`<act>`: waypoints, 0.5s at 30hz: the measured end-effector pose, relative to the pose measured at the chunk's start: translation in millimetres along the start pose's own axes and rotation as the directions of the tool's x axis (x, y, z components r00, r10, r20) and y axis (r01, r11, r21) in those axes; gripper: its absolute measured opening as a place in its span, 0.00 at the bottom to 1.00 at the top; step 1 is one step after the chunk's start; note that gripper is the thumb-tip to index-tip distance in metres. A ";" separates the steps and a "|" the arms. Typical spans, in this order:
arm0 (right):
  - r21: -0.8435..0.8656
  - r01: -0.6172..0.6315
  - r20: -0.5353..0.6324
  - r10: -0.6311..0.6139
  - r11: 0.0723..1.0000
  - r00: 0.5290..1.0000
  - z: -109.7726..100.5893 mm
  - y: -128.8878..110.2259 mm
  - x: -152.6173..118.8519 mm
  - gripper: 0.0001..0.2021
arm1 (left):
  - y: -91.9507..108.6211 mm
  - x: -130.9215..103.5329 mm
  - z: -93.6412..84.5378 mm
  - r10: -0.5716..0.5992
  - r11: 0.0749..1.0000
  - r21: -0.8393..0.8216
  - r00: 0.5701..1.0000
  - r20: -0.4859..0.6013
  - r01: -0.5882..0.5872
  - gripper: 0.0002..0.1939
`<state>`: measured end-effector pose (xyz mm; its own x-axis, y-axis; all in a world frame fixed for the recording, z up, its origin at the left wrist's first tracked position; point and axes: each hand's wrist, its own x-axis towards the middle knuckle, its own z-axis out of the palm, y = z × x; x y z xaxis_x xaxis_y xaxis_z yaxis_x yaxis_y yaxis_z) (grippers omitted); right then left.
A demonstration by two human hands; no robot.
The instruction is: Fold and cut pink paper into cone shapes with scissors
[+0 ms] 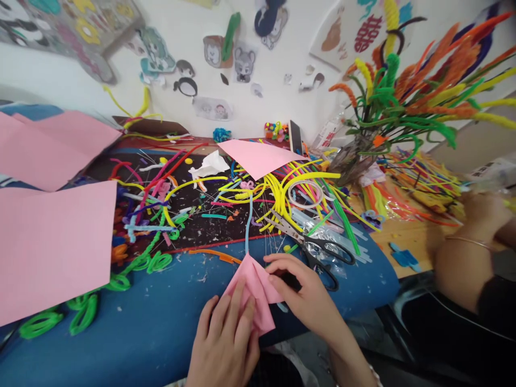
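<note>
A blue-covered worktable (153, 322) fills the room's near side, its far half buried in craft litter. Large sheets of pink paper (52, 242) overhang its left edge, and another pink sheet (258, 156) lies tilted on the heap at the middle. To the right stands a tall spray of pipe-cleaner flowers (407, 97) in orange, green and yellow, set against a white wall dotted with cartoon stickers (242, 62). A black mat (209, 226) under the clutter carries a tangle of loose pipe cleaners (278, 188), yellow ones thickest near the centre, with green loops (84, 314) trailing along the front left. A co-worker's arm (467, 247), a thin bangle at the wrist, rests at the far right edge of the table. Black-handled scissors (318, 244) lie just beyond the person's right hand, blades pointing up and left.

At the front edge, the folded pink paper (256, 290) sits on the blue cover, its point aimed away from the person. The left hand (226, 338) lies flat on its lower part, fingers spread and pressing down. The right hand (304, 293) comes in from the right, fingertips drawn together and pinching the paper's right-hand fold.
</note>
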<state>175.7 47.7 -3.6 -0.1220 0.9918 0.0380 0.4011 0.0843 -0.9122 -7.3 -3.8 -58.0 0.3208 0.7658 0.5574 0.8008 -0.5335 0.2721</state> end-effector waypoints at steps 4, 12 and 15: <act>0.037 0.041 0.122 -0.045 0.998 0.991 -19.7 0.3 8.8 0.04 | -0.5 0.3 -0.1 0.012 1.000 0.008 1.000 -0.009 -0.012 0.14; -0.338 0.034 0.188 0.032 0.941 0.982 -3.1 -18.5 46.7 0.07 | -0.1 2.4 0.4 0.006 1.000 0.014 1.000 -0.013 -0.006 0.14; -0.425 0.059 0.228 0.044 0.903 0.973 2.1 -26.2 56.6 0.06 | -0.4 -1.0 3.5 0.003 1.000 0.005 1.000 -0.028 -0.003 0.14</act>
<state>156.4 101.4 21.6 -0.3084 0.9464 -0.0959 0.7409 0.1757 -0.6482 -6.1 -3.1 -61.4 0.3085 0.7538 0.5801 0.8026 -0.5336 0.2666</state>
